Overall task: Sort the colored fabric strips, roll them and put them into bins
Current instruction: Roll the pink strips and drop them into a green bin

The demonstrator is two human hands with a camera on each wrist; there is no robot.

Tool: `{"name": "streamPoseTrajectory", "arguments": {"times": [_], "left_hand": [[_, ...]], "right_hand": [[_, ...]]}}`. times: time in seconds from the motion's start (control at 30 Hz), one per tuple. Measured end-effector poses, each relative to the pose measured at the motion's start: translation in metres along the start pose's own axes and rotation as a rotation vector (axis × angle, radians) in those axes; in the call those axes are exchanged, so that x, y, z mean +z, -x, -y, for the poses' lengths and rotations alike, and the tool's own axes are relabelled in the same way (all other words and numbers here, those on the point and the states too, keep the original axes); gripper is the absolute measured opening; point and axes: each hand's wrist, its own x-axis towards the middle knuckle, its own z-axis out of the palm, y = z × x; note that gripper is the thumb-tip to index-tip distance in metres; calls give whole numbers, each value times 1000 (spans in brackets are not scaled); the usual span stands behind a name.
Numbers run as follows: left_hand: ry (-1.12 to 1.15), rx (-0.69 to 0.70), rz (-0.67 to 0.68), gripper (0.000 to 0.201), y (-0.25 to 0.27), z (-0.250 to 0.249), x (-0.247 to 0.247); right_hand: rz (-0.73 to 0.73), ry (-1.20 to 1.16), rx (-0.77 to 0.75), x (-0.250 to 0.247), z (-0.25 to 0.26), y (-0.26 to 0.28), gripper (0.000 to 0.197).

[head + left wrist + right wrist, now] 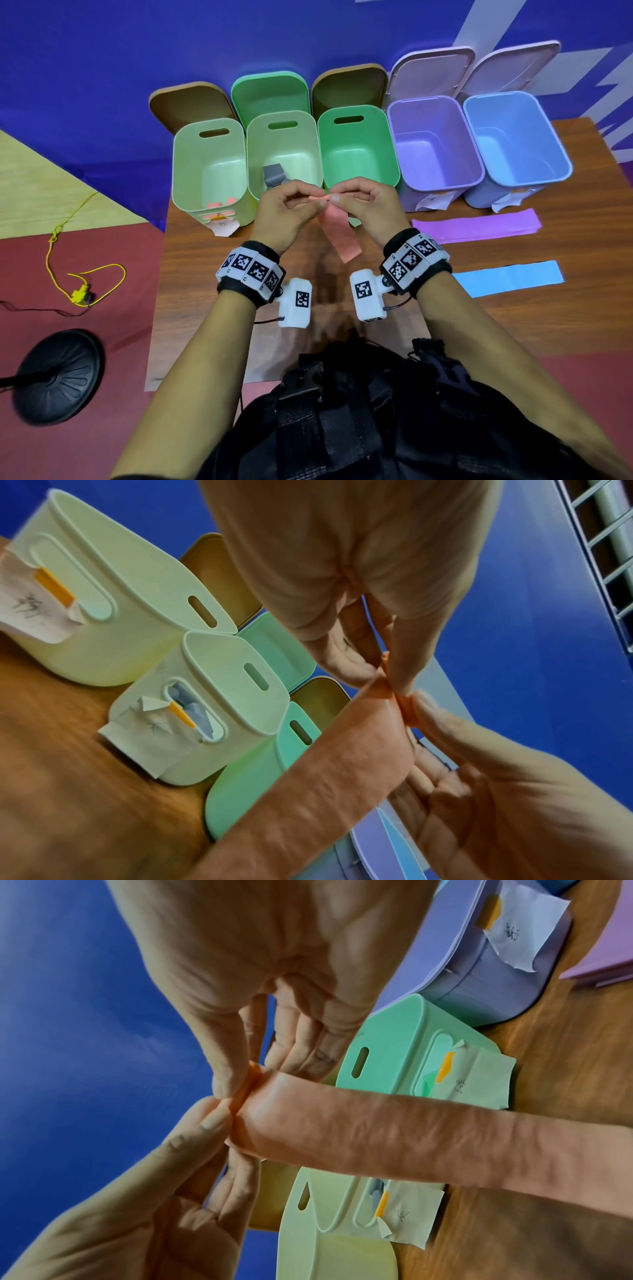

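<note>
Purple strip (476, 226) beside blue strip (508, 277)

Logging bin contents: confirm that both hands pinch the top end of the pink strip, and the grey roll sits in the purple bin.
One detail is wrong. The grey roll sits in the second pale green bin from the left, not the purple one, as the head view shows. Both the left hand and right hand do pinch the pink strip at its top end.

— How many bins?
— Five: three green (209, 161), one purple (435, 144), one blue (513, 137).
— Strips?
— Three out: pink (339, 236), purple (476, 226), blue (507, 278). Two hands.
</note>
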Motion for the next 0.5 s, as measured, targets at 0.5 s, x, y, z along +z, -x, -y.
{"name": "streamPoseTrajectory", "arguments": {"times": [0.5], "left_hand": [[72,-71,-8,9,-4,0,3]], "right_hand": [[-13,-1,-12,-6,3,-2,17]]}}
